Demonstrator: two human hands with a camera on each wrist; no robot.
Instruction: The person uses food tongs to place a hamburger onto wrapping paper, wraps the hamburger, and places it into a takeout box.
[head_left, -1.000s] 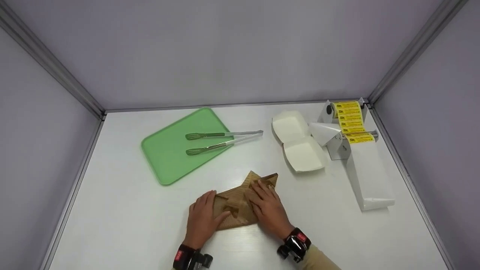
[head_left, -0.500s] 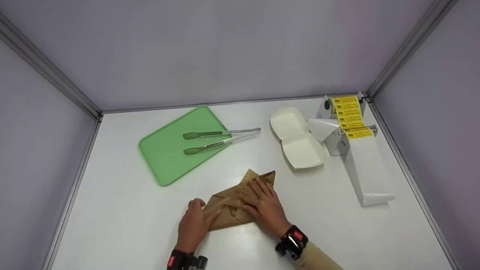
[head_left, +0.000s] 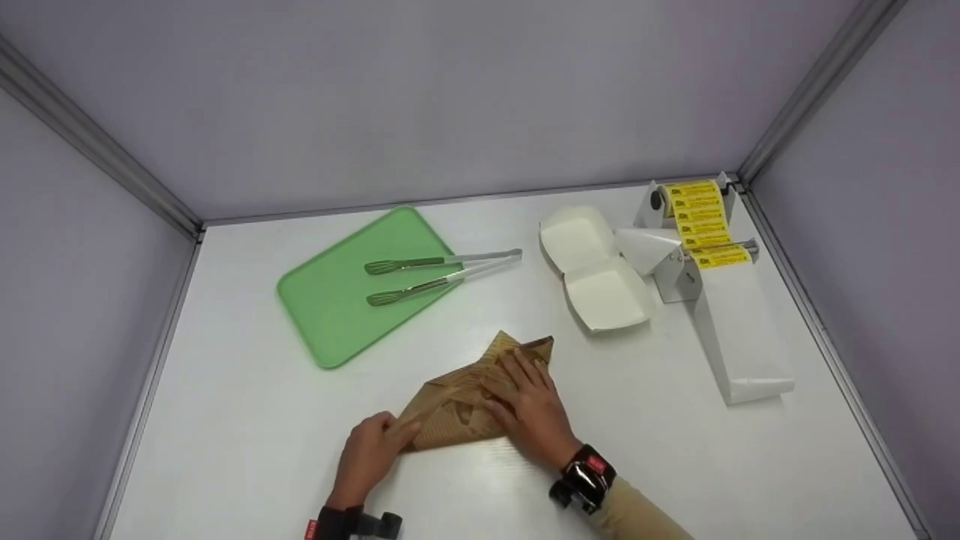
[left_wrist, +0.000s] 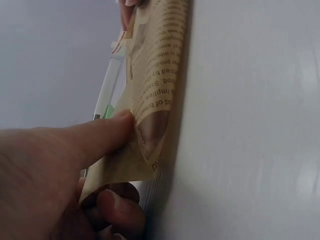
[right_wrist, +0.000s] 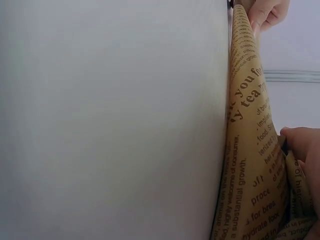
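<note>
A sheet of brown printed wrapping paper (head_left: 457, 409), folded and creased, lies on the white table in front of me. At its left end my left hand (head_left: 371, 454) pinches the paper's corner, thumb on top and fingers curled underneath, as the left wrist view shows on the paper (left_wrist: 155, 90). My right hand (head_left: 536, 416) rests on the right part of the paper, fingers extended over the folds and pressing down. In the right wrist view the paper (right_wrist: 252, 165) bulges slightly along its near edge. Whatever may lie inside the folds is hidden.
Behind the paper a green tray (head_left: 337, 330) bears metal tongs (head_left: 427, 285) whose joined end sticks out past its edge. An open white clamshell box (head_left: 607, 296) stands to the right. Farther right is a label dispenser (head_left: 679, 285) with a roll of yellow labels (head_left: 697, 217).
My left hand has slid left and nearer me, from lying on the paper to pinching its left corner, which now stretches out to a point. The right hand has stayed nearly in place.
</note>
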